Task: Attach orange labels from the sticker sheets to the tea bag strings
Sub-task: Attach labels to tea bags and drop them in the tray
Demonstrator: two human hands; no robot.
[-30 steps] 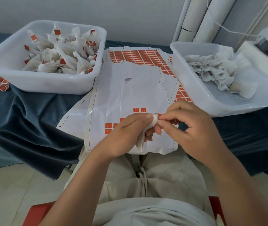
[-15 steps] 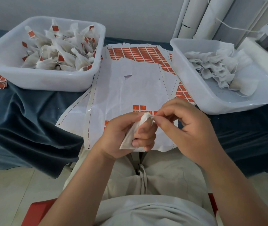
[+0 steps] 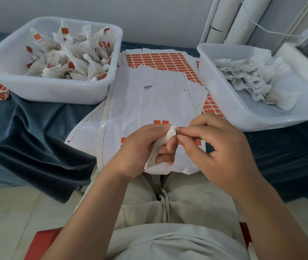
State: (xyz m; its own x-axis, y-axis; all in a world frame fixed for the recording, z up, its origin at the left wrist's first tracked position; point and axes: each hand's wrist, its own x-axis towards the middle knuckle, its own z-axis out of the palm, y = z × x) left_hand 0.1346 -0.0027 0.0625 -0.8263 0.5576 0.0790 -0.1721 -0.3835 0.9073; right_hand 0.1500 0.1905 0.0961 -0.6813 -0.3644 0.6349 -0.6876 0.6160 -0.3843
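The cloth (image 3: 27,132) is dark teal-blue. The left tub (image 3: 55,92) and right tub (image 3: 224,102) are white. The left one's tea bags (image 3: 74,61) are off-white with orange labels (image 3: 64,31); the right one's heap (image 3: 243,76) is plain white. The sticker sheets (image 3: 149,94) are white with grids of orange rectangles. The held tea bag (image 3: 170,134) is white, the trousers (image 3: 187,203) beige, the seat (image 3: 42,243) red.

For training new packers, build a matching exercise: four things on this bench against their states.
Things:
1. left tub
2. right tub
3. top sticker sheet
4. tea bag

States:
A. mostly peeled, few orange labels left
B. gripped by the left hand
C. holds orange-labelled bags
D. holds unlabelled bags

Pairs: 1-C, 2-D, 3-A, 4-B
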